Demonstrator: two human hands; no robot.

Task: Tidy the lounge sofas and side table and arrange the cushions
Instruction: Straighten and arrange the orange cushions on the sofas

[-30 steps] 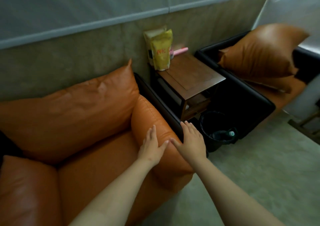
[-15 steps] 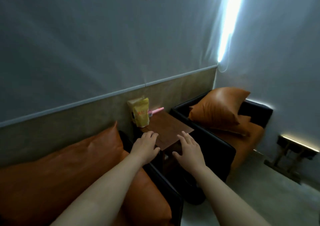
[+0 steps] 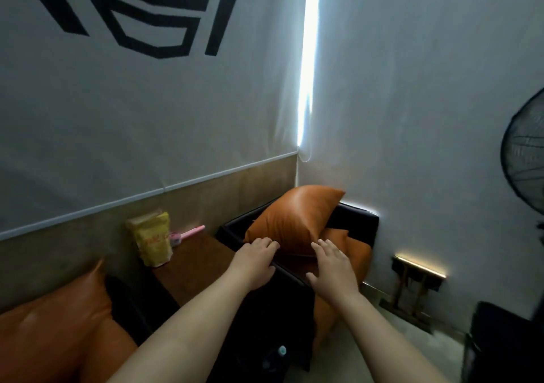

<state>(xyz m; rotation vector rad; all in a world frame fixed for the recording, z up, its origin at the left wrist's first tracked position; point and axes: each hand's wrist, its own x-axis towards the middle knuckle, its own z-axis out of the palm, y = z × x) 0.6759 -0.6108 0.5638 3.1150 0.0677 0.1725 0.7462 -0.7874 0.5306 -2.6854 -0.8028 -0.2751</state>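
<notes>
Dark corner: sofa [image 3: 356, 221] rim runs between left hand [image 3: 256, 260] and right hand [image 3: 332, 268], fingers apart, empty; cushion [image 3: 294, 221] just beyond.

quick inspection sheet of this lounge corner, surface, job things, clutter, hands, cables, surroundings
surface: dark wooden side table between the two sofas
job's things: orange cushion propped tilted on the far sofa; near cushion on the sofa at lower left
clutter: yellow pouch upright and pink item at the table's back edge
grippers: left hand and right hand open, held out toward the orange cushion, holding nothing
cables: nothing seen
surroundings: fan at right; black logo on wall
</notes>
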